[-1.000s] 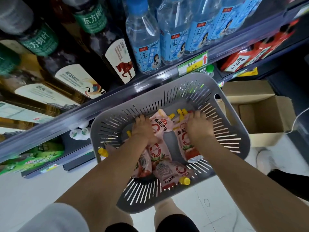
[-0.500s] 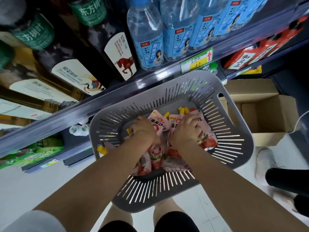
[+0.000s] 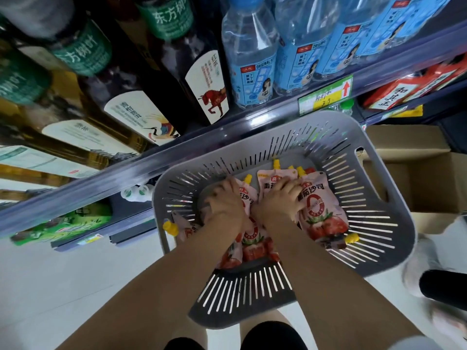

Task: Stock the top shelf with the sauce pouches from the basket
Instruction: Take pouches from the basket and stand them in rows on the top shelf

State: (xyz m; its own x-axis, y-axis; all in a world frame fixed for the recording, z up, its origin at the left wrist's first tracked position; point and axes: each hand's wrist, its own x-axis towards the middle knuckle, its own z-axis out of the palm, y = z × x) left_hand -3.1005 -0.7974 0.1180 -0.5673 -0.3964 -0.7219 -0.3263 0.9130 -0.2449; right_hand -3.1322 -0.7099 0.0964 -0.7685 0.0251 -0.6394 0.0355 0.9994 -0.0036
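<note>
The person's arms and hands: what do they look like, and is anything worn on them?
The left forearm and the right forearm are bare. The left hand and the right hand have no gloves, and no ring, watch or bracelet shows. Only a pale grey sleeve edge appears on the right arm, at the picture's bottom corner.

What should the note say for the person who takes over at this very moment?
Left hand: inside the basket, grips sauce pouches.
Right hand: close beside it, grips pouches too.
Pouches: all that show lie in the basket.
Done: no pouch shows on the shelves in view.
Left: lift the pouches out and stock the top shelf.
</note>
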